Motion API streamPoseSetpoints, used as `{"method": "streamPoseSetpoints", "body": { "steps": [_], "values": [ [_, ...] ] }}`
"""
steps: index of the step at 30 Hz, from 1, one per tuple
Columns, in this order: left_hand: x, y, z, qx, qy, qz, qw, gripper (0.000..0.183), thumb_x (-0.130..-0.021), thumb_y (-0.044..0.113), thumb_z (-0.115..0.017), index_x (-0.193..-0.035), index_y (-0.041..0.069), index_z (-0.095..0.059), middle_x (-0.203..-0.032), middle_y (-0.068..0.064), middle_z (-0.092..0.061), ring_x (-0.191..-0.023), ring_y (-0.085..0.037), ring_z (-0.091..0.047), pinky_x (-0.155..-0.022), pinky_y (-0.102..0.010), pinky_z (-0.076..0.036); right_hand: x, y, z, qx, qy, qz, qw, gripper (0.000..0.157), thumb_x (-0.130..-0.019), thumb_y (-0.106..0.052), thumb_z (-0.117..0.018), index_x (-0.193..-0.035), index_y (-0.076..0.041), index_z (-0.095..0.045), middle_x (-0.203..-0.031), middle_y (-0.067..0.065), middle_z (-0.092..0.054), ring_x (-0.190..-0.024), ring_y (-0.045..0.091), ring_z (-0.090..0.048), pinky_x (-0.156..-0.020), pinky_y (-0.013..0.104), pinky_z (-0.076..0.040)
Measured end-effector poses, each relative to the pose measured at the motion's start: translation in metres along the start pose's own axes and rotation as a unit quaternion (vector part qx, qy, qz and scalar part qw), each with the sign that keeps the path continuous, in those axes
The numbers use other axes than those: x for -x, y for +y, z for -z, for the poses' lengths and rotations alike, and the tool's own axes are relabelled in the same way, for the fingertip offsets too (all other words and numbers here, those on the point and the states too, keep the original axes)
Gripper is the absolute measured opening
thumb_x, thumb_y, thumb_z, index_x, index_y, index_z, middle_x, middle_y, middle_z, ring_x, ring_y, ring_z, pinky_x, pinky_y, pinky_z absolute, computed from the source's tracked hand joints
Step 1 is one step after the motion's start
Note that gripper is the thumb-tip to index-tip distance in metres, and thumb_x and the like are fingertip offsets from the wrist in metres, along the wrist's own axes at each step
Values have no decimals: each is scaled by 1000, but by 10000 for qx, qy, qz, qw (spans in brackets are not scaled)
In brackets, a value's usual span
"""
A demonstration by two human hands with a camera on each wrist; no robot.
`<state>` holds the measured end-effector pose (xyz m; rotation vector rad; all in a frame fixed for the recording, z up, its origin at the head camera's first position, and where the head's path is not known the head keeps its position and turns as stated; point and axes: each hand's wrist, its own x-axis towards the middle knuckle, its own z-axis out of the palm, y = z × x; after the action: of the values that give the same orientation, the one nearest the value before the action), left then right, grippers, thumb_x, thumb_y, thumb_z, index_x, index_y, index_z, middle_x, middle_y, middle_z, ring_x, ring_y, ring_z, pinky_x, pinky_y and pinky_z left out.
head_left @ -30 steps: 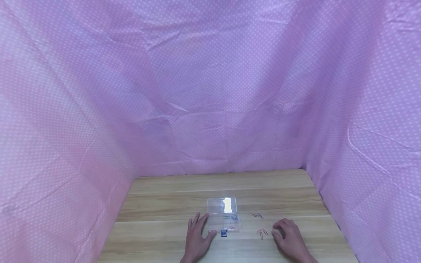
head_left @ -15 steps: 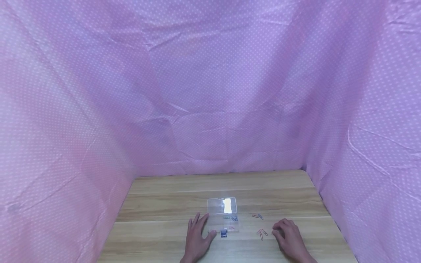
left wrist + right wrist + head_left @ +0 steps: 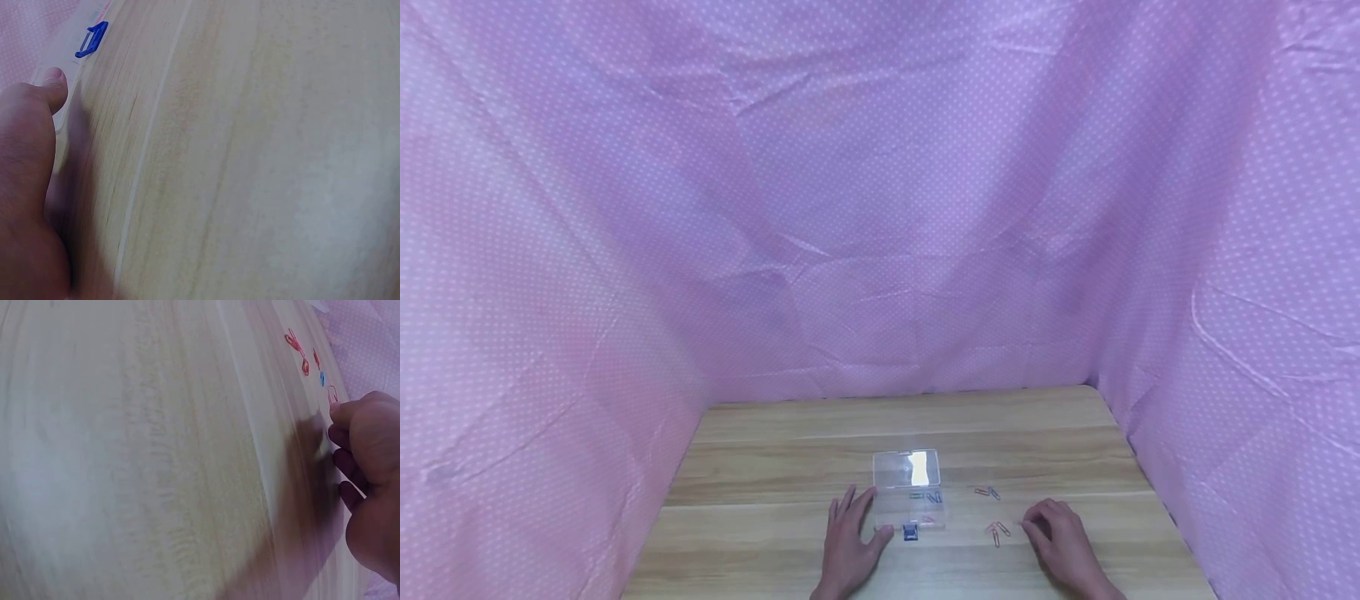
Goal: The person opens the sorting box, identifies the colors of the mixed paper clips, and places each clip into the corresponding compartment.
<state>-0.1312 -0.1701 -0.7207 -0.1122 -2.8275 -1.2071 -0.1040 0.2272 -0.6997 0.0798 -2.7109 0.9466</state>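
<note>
My left hand [image 3: 848,542] holds the left side of a clear plastic box [image 3: 887,510], thumb at its front edge and index finger by the rear left corner. The lid [image 3: 891,469] lies back, and a blue latch [image 3: 911,532] sticks out in front. Inside are a green paper clip [image 3: 917,496], blue paper clips [image 3: 934,497] and a pink one [image 3: 928,519]. To the right, my right hand [image 3: 1060,542] pinches a pale pink paper clip [image 3: 332,394] between thumb and index finger, its loop pointing away from the fingertips.
Several red and pink paper clips [image 3: 997,533] lie on the wooden table [image 3: 775,450] between box and right hand. Behind them are a red paper clip [image 3: 982,492] and a blue paper clip [image 3: 994,493]. Pink dotted cloth [image 3: 880,292] surrounds the table.
The right hand's thumb and index finger have come together, and a pale paper clip now shows at their tips. The left hand and the box have not moved.
</note>
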Motion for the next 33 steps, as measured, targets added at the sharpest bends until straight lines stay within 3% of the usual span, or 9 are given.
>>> {"method": "streamPoseSetpoints", "body": {
  "steps": [8, 16, 27, 33],
  "values": [
    [1, 0, 0, 44, 94, -38, 9999, 74, -95, 44, -89, -159, 18, -63, -162, -10, -68, -168, -47, -42, -146, -69, -15, -3, -12, 5, -298, -226, -523, 9979, 22, -92, -8, -91, -95, -26, -79, -97, -12, -81, -100, 6, -75, -98, 35, -69],
    [2, 0, -1, 35, 295, -179, 9994, 71, -94, 44, -90, -156, 20, -66, -160, -10, -70, -163, -51, -47, -141, -75, -20, -8, -28, 5, -1058, -634, -775, 9893, 19, -93, -6, -89, -93, -22, -78, -93, -11, -78, -89, -4, -66, -84, 22, -63],
    [2, -1, -2, 0, 290, -200, 9994, 72, -94, 45, -89, -157, 21, -65, -160, -9, -70, -164, -50, -47, -142, -74, -21, -16, -48, -4, -1499, -1196, -361, 9808, 10, -97, -9, -86, -98, -15, -78, -95, -9, -80, -92, -2, -70, -87, 20, -64],
    [2, -2, -3, -5, 366, -232, 9991, 71, -93, 44, -90, -155, 21, -67, -159, -9, -71, -162, -50, -48, -140, -76, -22, -19, -61, -15, -1747, -1254, -126, 9765, 11, -95, -3, -85, -99, -11, -77, -96, -2, -81, -86, -2, -70, -79, 19, -66]
  ]
}}
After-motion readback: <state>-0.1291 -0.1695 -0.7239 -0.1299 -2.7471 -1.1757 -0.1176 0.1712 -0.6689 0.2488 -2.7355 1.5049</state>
